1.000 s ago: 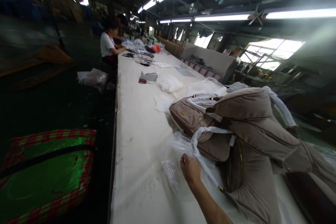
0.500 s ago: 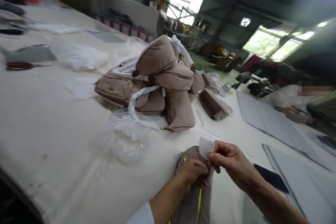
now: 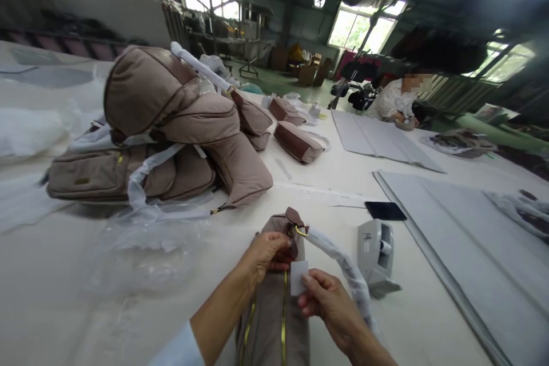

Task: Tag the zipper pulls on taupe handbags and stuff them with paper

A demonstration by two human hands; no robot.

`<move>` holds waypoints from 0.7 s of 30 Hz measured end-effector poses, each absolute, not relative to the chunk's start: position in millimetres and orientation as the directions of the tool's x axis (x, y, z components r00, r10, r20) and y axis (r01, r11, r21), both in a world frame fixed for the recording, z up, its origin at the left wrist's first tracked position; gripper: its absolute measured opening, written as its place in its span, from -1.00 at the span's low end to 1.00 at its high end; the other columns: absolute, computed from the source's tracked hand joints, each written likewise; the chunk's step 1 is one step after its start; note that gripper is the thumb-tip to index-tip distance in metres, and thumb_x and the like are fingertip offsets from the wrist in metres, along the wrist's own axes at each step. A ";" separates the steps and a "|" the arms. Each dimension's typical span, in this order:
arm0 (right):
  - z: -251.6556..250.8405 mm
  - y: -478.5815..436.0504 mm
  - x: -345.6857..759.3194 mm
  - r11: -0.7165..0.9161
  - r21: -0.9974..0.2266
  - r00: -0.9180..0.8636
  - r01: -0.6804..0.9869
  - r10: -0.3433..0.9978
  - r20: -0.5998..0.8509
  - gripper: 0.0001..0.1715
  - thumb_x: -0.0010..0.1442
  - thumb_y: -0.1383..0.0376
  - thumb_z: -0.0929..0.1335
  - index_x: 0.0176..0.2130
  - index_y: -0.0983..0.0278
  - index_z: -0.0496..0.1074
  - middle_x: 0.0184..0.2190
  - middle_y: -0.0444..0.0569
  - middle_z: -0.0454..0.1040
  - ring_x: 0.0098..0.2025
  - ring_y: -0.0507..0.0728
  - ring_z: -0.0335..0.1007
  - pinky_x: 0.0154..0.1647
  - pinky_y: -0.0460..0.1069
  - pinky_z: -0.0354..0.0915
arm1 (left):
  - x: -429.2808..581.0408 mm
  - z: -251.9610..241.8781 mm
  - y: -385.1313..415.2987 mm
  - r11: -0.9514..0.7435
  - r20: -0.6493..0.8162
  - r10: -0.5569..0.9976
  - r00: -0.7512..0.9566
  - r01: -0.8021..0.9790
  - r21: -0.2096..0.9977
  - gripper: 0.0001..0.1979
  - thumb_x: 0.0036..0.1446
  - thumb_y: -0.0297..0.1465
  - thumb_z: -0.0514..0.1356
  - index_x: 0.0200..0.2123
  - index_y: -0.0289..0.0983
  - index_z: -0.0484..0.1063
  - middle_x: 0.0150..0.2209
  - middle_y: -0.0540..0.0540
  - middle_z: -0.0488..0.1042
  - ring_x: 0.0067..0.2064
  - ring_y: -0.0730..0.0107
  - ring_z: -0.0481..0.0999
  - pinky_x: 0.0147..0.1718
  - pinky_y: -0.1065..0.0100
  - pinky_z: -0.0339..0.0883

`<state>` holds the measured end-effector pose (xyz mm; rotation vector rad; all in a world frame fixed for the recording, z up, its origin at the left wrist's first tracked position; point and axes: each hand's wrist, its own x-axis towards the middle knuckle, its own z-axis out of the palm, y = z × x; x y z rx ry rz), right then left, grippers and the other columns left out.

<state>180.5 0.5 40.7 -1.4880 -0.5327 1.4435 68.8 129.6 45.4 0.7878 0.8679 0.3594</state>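
A taupe bag (image 3: 270, 320) with yellow zips lies in front of me on the white table. My left hand (image 3: 268, 251) is closed on the bag's brown tab (image 3: 293, 243), close to a gold ring. Between the thumb and fingers of my right hand (image 3: 328, 303) is a small white paper piece (image 3: 299, 278), held against the bag just below the tab. From the ring a strap wrapped in white film (image 3: 349, 266) curves down along the bag's right side.
Taupe bags (image 3: 171, 120) are piled at the left, with clear plastic wrap (image 3: 150, 251) before them. A grey tape dispenser (image 3: 375, 257) and a dark phone-like slab (image 3: 385, 210) stand right. Grey boards (image 3: 463, 240) lie farther right. Another person (image 3: 397, 100) is at the far end.
My view has swung to the right, so the tape dispenser now shows. The white paper piece has come down from above the bag's end to lie against it below the tab.
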 end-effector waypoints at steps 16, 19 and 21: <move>30.8 16.8 184.2 -0.403 -0.887 0.331 -0.224 0.825 -0.459 -0.55 -0.15 0.01 0.44 -0.53 0.34 0.32 -0.83 -0.31 0.05 -0.75 -0.14 -0.16 -0.70 -0.15 -0.30 | 66.9 45.0 124.3 0.631 -0.499 0.684 0.532 -0.090 0.770 -0.77 -0.26 -0.32 0.28 -0.49 -0.29 0.36 -0.55 0.01 0.45 -0.54 0.48 0.39 -0.52 0.44 0.23; 27.2 16.3 185.3 -0.418 -0.880 0.324 -0.226 0.820 -0.473 -0.55 -0.15 0.01 0.44 -0.54 0.33 0.31 -0.82 -0.32 0.04 -0.75 -0.14 -0.17 -0.70 -0.15 -0.30 | 66.9 41.1 124.9 0.635 -0.499 0.686 0.529 -0.102 0.766 -0.78 -0.24 -0.33 0.27 -0.47 -0.29 0.35 -0.56 0.02 0.44 -0.53 0.47 0.40 -0.52 0.44 0.24; 25.6 16.6 185.7 -0.419 -0.877 0.324 -0.234 0.817 -0.477 -0.54 -0.16 0.00 0.44 -0.54 0.33 0.31 -0.81 -0.32 0.04 -0.75 -0.14 -0.17 -0.70 -0.14 -0.30 | 66.6 39.0 125.2 0.634 -0.488 0.681 0.546 -0.107 0.766 -0.77 -0.24 -0.32 0.28 -0.47 -0.29 0.35 -0.53 0.00 0.46 -0.51 0.46 0.42 -0.51 0.43 0.24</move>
